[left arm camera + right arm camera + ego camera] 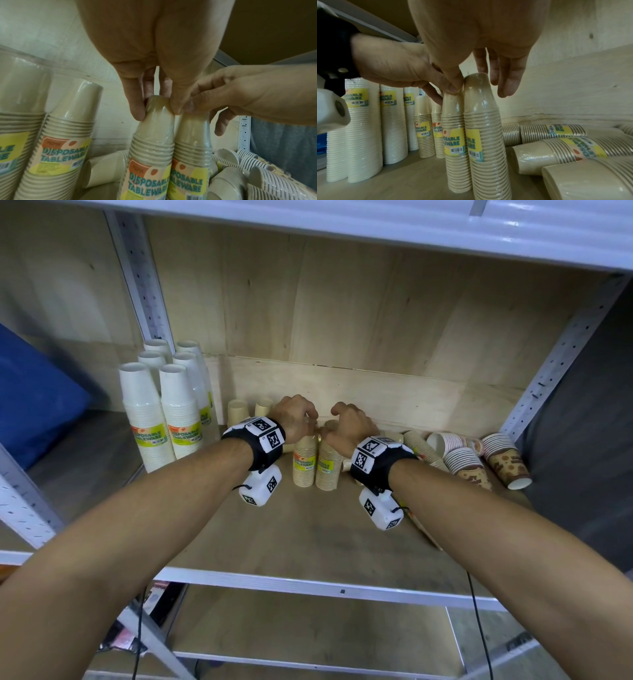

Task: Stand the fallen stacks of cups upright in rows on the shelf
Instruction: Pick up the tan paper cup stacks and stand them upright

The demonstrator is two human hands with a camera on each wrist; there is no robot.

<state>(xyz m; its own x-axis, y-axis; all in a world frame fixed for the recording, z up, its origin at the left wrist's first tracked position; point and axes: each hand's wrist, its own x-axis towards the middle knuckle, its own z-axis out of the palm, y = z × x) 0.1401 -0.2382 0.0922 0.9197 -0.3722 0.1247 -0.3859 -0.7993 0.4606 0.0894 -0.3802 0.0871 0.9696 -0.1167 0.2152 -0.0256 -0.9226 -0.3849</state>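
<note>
Beige cup stacks point(150, 142) — labels read "DISPOSABLE TABLEWARE".

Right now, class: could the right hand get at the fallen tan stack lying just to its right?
Probably yes. The fallen tan stack lies open on the shelf beside the right hand, nothing over it. But the hand must first let go of the upright stack it holds.

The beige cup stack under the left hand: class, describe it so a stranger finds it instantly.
On the wooden shelf, right of the tall white cup stacks, two wrapped beige cup stacks stand touching. It is the left one, its top pinched by the left hand.
</note>
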